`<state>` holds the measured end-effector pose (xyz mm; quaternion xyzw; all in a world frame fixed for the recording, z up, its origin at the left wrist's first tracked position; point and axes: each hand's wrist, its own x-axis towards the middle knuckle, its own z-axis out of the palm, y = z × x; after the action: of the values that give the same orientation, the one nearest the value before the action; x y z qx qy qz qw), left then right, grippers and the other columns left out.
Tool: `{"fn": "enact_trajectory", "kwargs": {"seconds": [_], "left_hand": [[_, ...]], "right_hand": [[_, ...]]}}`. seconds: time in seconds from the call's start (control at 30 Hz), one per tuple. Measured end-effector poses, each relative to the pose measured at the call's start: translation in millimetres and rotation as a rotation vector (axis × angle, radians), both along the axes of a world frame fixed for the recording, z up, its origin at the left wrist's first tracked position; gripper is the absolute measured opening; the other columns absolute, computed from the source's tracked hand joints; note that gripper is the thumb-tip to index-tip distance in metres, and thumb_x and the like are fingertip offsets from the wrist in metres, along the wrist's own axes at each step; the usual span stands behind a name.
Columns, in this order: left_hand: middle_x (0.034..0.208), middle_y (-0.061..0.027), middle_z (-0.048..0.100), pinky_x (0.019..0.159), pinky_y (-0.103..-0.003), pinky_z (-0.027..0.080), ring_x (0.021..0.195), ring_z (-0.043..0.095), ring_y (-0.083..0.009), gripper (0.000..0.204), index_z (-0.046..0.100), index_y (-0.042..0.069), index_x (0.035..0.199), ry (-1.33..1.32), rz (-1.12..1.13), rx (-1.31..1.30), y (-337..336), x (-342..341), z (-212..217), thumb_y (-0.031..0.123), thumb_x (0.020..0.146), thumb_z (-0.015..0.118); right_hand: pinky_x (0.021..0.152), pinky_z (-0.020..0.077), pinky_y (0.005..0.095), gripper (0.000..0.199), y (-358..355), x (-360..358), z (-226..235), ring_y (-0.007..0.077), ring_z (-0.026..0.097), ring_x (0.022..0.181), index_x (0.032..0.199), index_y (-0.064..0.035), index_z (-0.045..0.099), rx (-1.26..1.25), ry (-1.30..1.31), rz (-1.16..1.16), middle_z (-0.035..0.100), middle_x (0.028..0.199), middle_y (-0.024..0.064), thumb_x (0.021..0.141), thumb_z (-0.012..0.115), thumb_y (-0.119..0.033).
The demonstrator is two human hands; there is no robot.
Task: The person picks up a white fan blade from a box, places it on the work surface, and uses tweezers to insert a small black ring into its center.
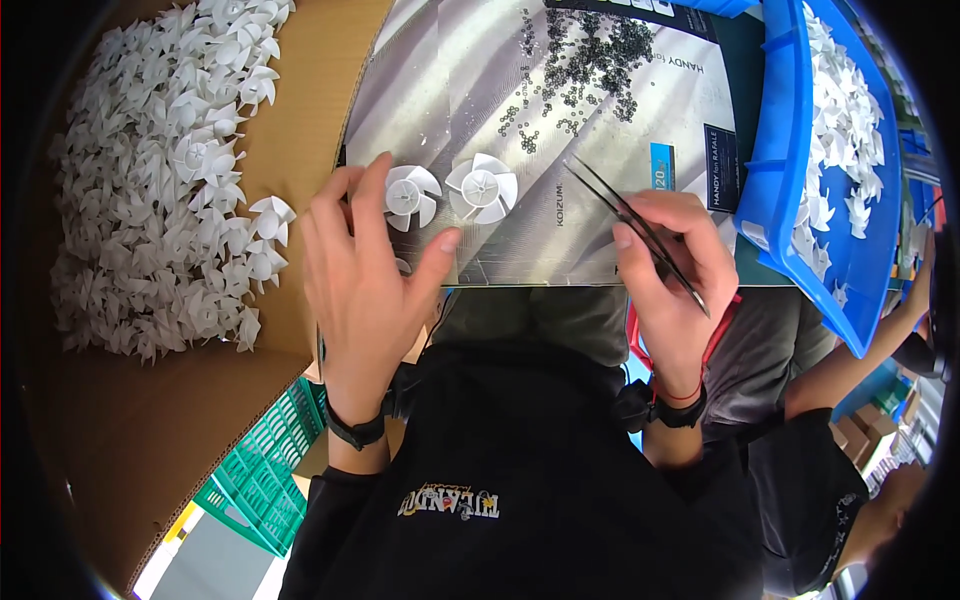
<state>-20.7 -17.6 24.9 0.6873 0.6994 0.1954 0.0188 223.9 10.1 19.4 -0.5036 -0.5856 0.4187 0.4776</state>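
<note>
Black tweezers [612, 203] are pinched in my right hand [675, 260], their slim tips slightly apart and pointing up and left over the printed board [560, 240]. Nothing shows between the tips. My left hand [365, 270] rests at the board's left edge, fingers stretched and thumb apart. A small white fan wheel [405, 197] lies beside its index finger; whether they touch I cannot tell. To the right of that wheel lies a second white fan wheel [483, 188], hub facing up. Part of another white piece [403, 266] peeks out between the left thumb and forefinger.
Many small black rings [600, 60] are scattered on the board's far side. At left, a cardboard box [300, 90] holds a heap of white fan wheels [160, 190]. A blue bin [775, 150] with more wheels stands at right. Another person's arm [860, 340] shows beyond.
</note>
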Motion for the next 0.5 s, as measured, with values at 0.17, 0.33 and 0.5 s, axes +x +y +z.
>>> {"fn": "enact_trajectory", "kwargs": {"seconds": [0.17,0.33,0.5], "left_hand": [[0.14,-0.0096,0.054,0.098,-0.045,0.041,0.127,0.051,-0.0352,0.059,0.062,0.013,0.135,0.085,-0.066,0.088,7,15,-2,0.041,0.084,0.077],[0.137,-0.0058,0.06,0.103,-0.045,0.038,0.128,0.053,-0.0332,0.049,0.067,0.012,0.128,0.027,-0.148,0.057,12,25,-7,0.032,0.084,0.078],[0.133,-0.0059,0.064,0.106,-0.045,0.038,0.127,0.054,-0.0336,0.046,0.067,0.01,0.129,-0.045,-0.186,0.065,20,24,-15,0.024,0.086,0.075]], "right_hand": [[0.08,0.0496,0.0212,0.014,17,-15,-2,0.0087,0.063,0.088,0.101,0.004,0.067,-0.005,-0.027,0.01,0.07,0.103,0.0071,0.088,0.071,0.008],[0.079,0.0501,0.0214,0.013,21,-20,-2,0.0088,0.064,0.086,0.098,0.0045,0.067,0.019,-0.068,0.012,0.071,0.101,0.0082,0.087,0.072,0.008],[0.057,0.0502,0.02,0.015,25,-19,-8,0.009,0.067,0.072,0.095,0.004,0.069,0.124,-0.088,0.023,0.071,0.095,0.0081,0.082,0.074,0.009]]}}
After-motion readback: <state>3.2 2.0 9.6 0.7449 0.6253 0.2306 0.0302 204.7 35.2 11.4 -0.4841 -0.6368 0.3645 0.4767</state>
